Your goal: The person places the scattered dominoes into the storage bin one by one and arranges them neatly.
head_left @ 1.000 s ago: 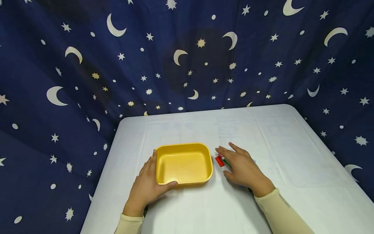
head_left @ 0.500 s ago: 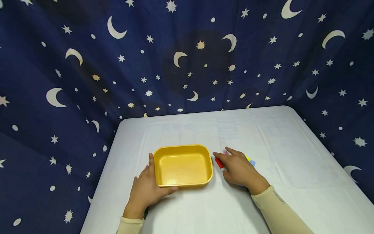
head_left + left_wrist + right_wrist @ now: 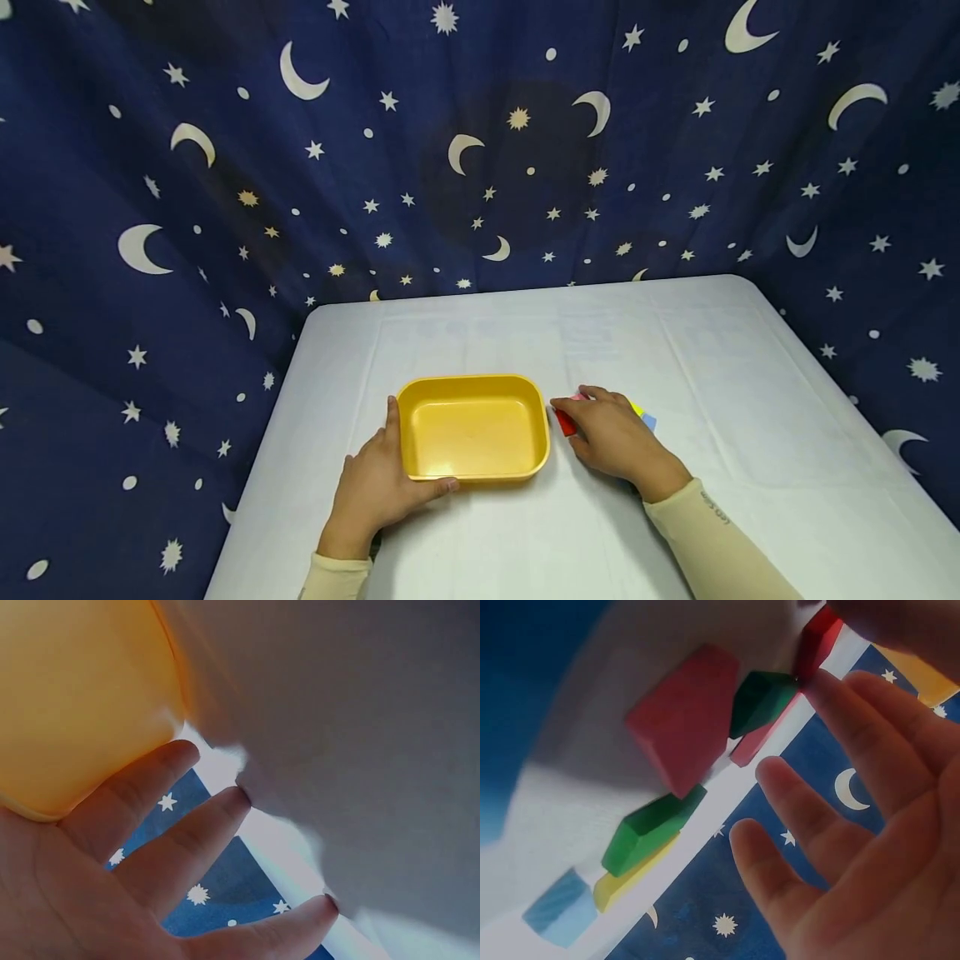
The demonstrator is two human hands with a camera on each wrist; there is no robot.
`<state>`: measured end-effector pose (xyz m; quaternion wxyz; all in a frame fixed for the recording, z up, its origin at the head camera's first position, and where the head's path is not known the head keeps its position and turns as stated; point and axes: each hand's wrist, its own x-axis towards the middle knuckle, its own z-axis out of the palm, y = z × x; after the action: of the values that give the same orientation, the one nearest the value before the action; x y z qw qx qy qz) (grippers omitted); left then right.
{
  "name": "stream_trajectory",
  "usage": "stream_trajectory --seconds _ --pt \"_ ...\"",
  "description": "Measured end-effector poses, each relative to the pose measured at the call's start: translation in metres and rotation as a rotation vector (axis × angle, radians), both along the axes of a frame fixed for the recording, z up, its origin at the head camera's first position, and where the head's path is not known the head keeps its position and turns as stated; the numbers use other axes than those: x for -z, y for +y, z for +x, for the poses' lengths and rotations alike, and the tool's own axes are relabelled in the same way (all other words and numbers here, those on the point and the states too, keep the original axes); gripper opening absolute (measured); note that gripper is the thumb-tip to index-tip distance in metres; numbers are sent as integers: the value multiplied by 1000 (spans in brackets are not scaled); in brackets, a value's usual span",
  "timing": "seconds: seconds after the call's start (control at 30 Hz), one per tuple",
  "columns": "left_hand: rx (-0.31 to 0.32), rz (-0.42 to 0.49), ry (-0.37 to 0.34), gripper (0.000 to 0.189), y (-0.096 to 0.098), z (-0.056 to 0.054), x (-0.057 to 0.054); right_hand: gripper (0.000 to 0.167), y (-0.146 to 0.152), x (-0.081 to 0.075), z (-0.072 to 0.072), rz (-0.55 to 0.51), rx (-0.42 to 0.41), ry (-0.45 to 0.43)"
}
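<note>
A yellow plastic tray [image 3: 474, 427] with rounded corners stands on the white table, nothing in it. My left hand [image 3: 375, 492] rests around its near left corner, index finger along the left wall and thumb against the front wall. In the left wrist view its straight fingers spread beside the tray [image 3: 82, 690]. Just right of the tray, my right hand [image 3: 618, 442] pinches a red block [image 3: 566, 423] between thumb and index finger. The right wrist view shows that red block [image 3: 817, 646] at the fingertips, the other fingers extended.
Beside my right hand lie a large pinkish-red block [image 3: 686, 720], a dark green block [image 3: 761, 705], a thin red piece [image 3: 759, 741], a green block [image 3: 649, 834], a yellow block [image 3: 622, 881] and a light blue block [image 3: 562, 909]. A dark blue star-and-moon curtain [image 3: 420, 233] surrounds the table.
My right thumb and index finger have closed from spread apart to either side of the red block. The hand has shifted slightly left and down. My left hand stays at the tray.
</note>
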<state>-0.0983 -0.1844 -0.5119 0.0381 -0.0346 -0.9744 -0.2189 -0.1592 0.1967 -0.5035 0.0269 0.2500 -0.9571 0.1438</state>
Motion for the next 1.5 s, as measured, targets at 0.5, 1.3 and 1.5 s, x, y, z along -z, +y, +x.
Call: stream_trajectory --seconds 0.5,1.3,1.5 --pt "-31 -7 -29 161 4 2 -1 50 -1 0 -4 -9 -7 -3" --pt "-57 25 -83 152 7 -4 -1 57 -6 -12 -13 -10 -7 12" --pt "-58 26 -88 145 9 -5 0 59 -1 -24 -20 1 8 52"
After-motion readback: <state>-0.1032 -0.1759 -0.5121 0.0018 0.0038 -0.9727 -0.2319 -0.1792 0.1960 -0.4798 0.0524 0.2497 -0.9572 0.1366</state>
